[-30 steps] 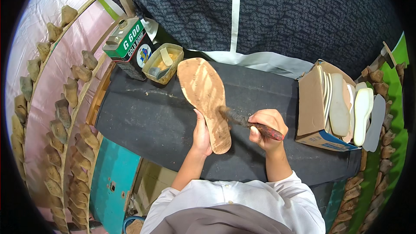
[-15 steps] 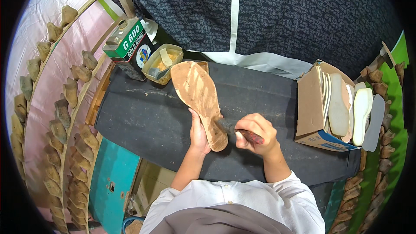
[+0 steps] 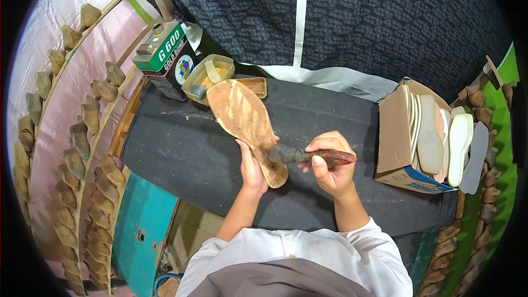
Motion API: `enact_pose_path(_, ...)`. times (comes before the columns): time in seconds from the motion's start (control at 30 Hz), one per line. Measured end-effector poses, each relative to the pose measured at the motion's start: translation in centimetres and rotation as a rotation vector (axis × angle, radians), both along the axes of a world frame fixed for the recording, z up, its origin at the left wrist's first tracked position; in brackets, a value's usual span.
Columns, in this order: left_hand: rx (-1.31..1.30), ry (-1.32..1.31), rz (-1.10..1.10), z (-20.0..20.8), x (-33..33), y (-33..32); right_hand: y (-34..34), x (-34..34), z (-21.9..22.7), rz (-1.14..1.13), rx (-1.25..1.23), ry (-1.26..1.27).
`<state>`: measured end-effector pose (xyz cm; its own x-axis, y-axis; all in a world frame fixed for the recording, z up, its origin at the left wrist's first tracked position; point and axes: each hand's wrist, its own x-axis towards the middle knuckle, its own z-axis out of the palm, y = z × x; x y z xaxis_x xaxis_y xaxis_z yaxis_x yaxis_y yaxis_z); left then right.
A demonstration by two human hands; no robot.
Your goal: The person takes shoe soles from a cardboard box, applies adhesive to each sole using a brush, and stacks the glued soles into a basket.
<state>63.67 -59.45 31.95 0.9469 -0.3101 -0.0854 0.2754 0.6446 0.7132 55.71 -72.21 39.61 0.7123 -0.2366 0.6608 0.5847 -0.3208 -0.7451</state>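
Note:
My left hand (image 3: 253,171) is closed around the narrow heel part of a brown shoe sole (image 3: 240,111), tilted with its broad end up and to the left. Pale streaks run across its face. In my right hand (image 3: 333,166) is a brush with a mottled red and dark handle (image 3: 339,158). Its dark bristle end, slightly blurred, lies against the sole near the waist. My fingers wrap the handle from above, with the thumb below. Behind the sole's broad end sits a plastic tub (image 3: 196,81) of yellowish paste, with flat spreaders in it.
A green and black metal can (image 3: 165,60) stands beside the tub; a small shallow tray (image 3: 256,84) lies to its right. At the right, a cardboard box (image 3: 394,132) holds several pale soles. Racks of wooden shoe lasts (image 3: 74,165) flank the black-covered table (image 3: 324,110).
The brush has turned in my right hand so its handle points more to the right, and its bristles now reach onto the sole. The sole has tilted slightly left.

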Motion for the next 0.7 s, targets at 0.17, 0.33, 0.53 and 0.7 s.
enact_pose_path(0.17,-0.007,-0.037,-0.045,0.5,-1.0,-0.6,0.7,0.5,-0.5,-0.075,-0.181,-0.102)
enact_pose_path(0.33,0.002,-0.093,-0.002,0.0,0.1,-0.2,1.5,0.2,0.1,-0.145,-0.294,-0.089)
enact_pose_path(0.53,-0.119,-0.022,0.017,-0.2,0.7,0.5,2.7,0.2,0.0,-0.113,-0.363,-0.09)
enact_pose_path(0.7,-0.15,-0.035,0.041,-0.2,1.4,1.2,3.1,0.2,-0.2,-0.092,-0.376,-0.076)
